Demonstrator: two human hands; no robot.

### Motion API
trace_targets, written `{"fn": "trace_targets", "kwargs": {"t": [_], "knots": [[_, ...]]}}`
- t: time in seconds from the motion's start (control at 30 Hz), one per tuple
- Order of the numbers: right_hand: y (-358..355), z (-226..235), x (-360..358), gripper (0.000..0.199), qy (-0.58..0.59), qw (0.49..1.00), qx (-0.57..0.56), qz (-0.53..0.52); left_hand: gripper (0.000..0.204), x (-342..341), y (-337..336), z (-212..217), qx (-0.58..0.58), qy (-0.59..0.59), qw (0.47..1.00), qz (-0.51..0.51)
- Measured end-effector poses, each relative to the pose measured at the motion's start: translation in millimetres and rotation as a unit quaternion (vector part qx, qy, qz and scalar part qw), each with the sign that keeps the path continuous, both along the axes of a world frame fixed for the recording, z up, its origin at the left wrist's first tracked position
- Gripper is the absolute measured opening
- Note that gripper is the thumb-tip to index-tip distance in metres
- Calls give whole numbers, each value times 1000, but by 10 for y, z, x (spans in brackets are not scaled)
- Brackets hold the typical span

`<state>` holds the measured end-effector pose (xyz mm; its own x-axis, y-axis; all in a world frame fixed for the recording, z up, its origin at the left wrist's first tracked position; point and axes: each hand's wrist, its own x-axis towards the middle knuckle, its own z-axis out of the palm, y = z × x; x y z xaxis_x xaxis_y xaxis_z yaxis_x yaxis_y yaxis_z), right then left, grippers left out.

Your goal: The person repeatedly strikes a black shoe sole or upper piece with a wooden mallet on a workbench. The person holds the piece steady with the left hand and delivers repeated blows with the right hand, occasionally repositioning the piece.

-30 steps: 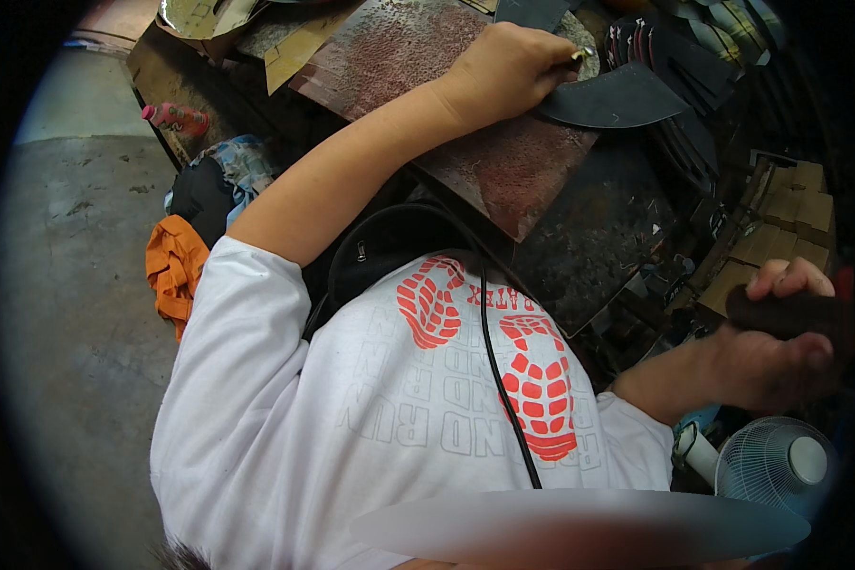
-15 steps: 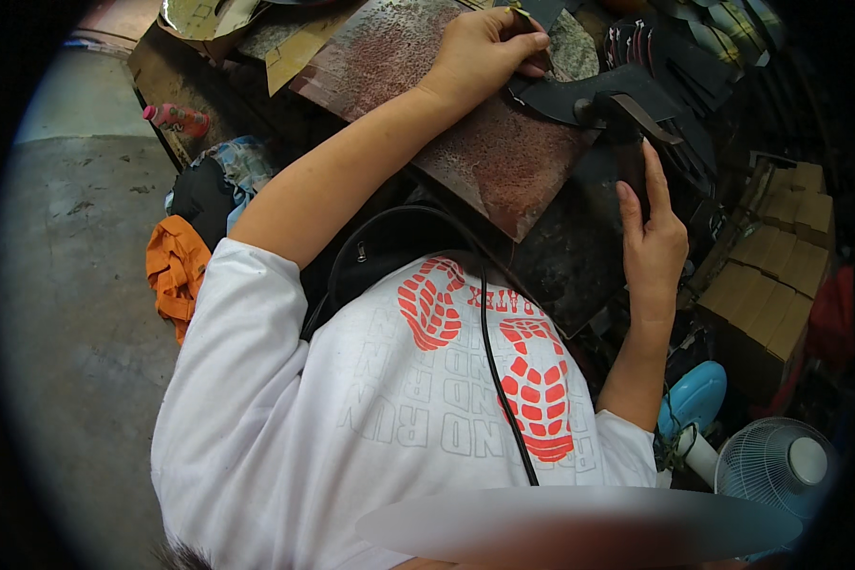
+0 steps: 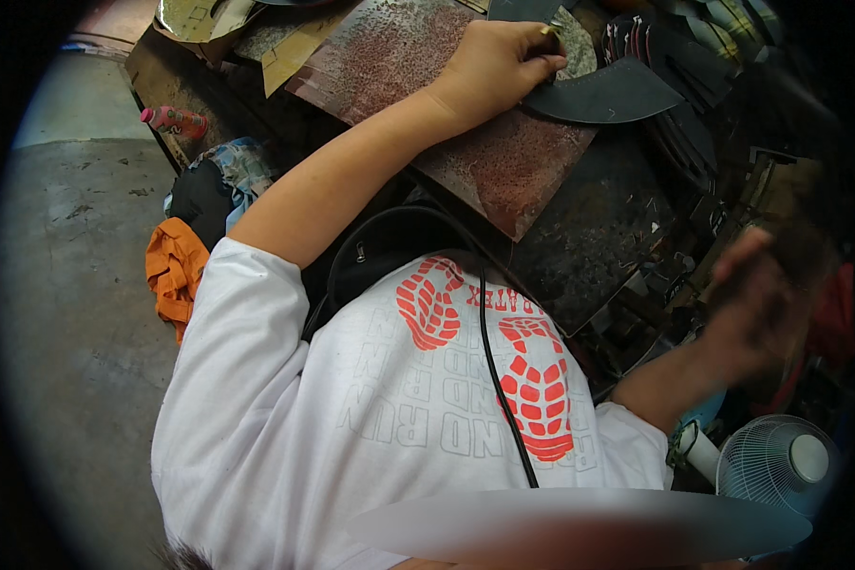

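Observation:
My left hand (image 3: 503,71) is closed in a pinch above the work board, holding a small upright rod with a yellowish top (image 3: 546,31), mostly hidden by the fingers. Just beneath those fingers lies a curved black leather-like piece (image 3: 608,95), partly over a pale round stone-like block (image 3: 577,46). Off to the right, my right hand (image 3: 755,294) is raised away from the board and smeared by motion. A dark blur (image 3: 807,214) above it is the hammer, whose head cannot be made out.
A reddish-brown pitted board (image 3: 503,176) spans the bench. Several dark strips (image 3: 636,43) lie at its right. Yellowish card pieces (image 3: 294,62) and a pink bottle (image 3: 176,121) are at the left, above an orange cloth (image 3: 176,271). A fan (image 3: 779,465) stands lower right.
My right hand has swung right and down from the board with the hammer, uncovering the curved black piece. My left hand has shifted slightly right and down, still pinching the rod.

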<state>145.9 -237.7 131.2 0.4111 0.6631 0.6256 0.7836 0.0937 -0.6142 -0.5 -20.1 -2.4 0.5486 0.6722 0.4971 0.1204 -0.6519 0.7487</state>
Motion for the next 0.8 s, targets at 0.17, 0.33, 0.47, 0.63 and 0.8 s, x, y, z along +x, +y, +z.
{"fn": "trace_targets", "kwargs": {"t": [0.17,0.33,0.47,0.63,0.8], "knots": [[71,-16,-20,46,108,983,-69,131,14,57,-119,82,208,38,977,3],[6,-877,203,54,-38,974,-225,-5,11,34,-60,5,113,13,993,26],[-28,-959,186,51,-39,962,-269,2,12,58,43,-70,-259,-90,962,-2],[-44,-971,137,51,-5,957,-291,-6,11,40,69,-58,-281,-18,960,-13],[-117,-961,270,51,-10,967,-254,6,17,54,41,-90,-147,-37,988,-1]]}}
